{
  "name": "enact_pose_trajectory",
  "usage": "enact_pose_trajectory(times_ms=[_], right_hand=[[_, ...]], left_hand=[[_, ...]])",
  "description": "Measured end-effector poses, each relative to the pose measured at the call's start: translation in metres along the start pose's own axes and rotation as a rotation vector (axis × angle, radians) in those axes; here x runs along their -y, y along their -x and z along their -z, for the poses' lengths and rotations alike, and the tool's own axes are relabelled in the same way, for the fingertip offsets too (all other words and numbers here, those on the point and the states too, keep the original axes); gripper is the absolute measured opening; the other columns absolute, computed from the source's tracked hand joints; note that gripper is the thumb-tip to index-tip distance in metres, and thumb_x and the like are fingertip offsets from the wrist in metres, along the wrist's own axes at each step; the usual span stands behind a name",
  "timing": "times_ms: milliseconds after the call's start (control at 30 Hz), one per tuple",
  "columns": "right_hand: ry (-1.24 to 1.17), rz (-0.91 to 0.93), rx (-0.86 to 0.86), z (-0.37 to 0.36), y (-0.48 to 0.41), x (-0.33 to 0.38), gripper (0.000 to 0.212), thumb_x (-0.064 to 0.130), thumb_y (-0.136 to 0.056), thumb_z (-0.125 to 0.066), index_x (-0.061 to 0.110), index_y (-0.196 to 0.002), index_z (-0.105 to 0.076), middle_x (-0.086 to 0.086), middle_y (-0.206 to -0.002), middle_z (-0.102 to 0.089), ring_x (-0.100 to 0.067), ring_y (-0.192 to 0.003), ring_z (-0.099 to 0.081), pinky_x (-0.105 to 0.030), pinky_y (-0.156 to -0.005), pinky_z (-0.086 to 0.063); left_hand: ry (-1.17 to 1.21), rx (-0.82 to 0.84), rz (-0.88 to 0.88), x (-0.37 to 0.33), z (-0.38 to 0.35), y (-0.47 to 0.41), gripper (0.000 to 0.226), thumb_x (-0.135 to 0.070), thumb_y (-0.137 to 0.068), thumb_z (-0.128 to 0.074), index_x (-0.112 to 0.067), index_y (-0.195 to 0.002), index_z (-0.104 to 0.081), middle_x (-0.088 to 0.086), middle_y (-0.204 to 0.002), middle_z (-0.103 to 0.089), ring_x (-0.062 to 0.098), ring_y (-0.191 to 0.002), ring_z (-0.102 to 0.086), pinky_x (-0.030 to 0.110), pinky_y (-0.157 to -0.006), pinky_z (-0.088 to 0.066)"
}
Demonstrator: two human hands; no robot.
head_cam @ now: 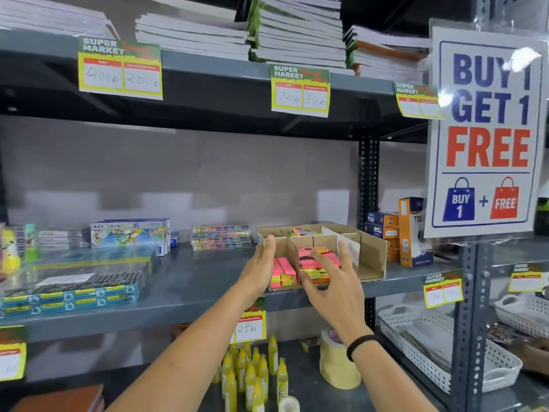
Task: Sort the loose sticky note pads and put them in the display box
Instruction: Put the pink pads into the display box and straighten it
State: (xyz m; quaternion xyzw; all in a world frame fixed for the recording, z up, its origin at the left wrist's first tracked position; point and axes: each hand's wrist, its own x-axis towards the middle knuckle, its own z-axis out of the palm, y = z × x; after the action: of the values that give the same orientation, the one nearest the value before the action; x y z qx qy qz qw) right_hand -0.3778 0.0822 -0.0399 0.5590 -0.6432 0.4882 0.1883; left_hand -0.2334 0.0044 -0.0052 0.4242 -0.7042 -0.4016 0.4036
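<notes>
A brown cardboard display box (371, 257) with dividers stands on the middle grey shelf. Pink, yellow and orange sticky note pads (283, 273) lie in its front left compartment, and more pads (315, 257) fill the compartment beside it. A few more pads (300, 232) show in a rear compartment. My left hand (261, 269) rests flat against the box's left outer wall, thumb at the top edge. My right hand (332, 281) hovers over the front middle compartment with fingers spread, fingertips touching the pads; it hides part of them.
Oil pastel boxes (130, 234) and flat pencil packs (74, 281) lie left on the shelf (193, 281). Orange and blue boxes (411, 233) stand right of the display box. Glue bottles (252, 373), tape rolls (337, 364) and white baskets (445, 352) sit below. A promotion sign (487, 129) hangs right.
</notes>
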Motion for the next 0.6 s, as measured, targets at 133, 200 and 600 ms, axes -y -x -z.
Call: enact_pose_trajectory(times_ms=[133,200,600], right_hand=[[0.026,-0.003,0.005,0.002,-0.001,0.002,0.046,0.047,-0.079,-0.067,0.036,-0.123,-0.060,-0.001,-0.156,-0.025,-0.022,-0.133,-0.039,-0.039,-0.087,-0.053],[0.044,-0.014,0.022,0.002,-0.002,0.003,0.047,0.047,-0.079,-0.066,0.035,-0.123,-0.060,0.000,-0.156,-0.024,-0.021,-0.130,-0.043,-0.038,-0.086,-0.054],[0.027,0.038,-0.078,-0.010,0.005,-0.012,0.048,0.049,-0.081,-0.065,0.032,-0.125,-0.059,-0.010,-0.153,-0.032,-0.029,-0.131,-0.045,-0.044,-0.085,-0.055]], left_hand=[[0.004,0.002,0.000,-0.003,0.000,0.004,0.094,-0.086,-0.080,-0.009,-0.032,-0.156,-0.021,0.001,-0.163,-0.023,0.026,-0.150,-0.019,0.053,-0.120,-0.019],[0.001,0.009,0.006,-0.004,0.001,0.005,0.102,-0.092,-0.073,-0.009,-0.033,-0.155,-0.023,0.001,-0.162,-0.026,0.026,-0.149,-0.022,0.053,-0.120,-0.021],[0.014,-0.004,-0.043,-0.007,0.000,0.011,0.072,-0.068,-0.096,-0.011,-0.029,-0.156,-0.018,-0.001,-0.165,-0.017,0.022,-0.151,-0.015,0.042,-0.119,-0.017]])
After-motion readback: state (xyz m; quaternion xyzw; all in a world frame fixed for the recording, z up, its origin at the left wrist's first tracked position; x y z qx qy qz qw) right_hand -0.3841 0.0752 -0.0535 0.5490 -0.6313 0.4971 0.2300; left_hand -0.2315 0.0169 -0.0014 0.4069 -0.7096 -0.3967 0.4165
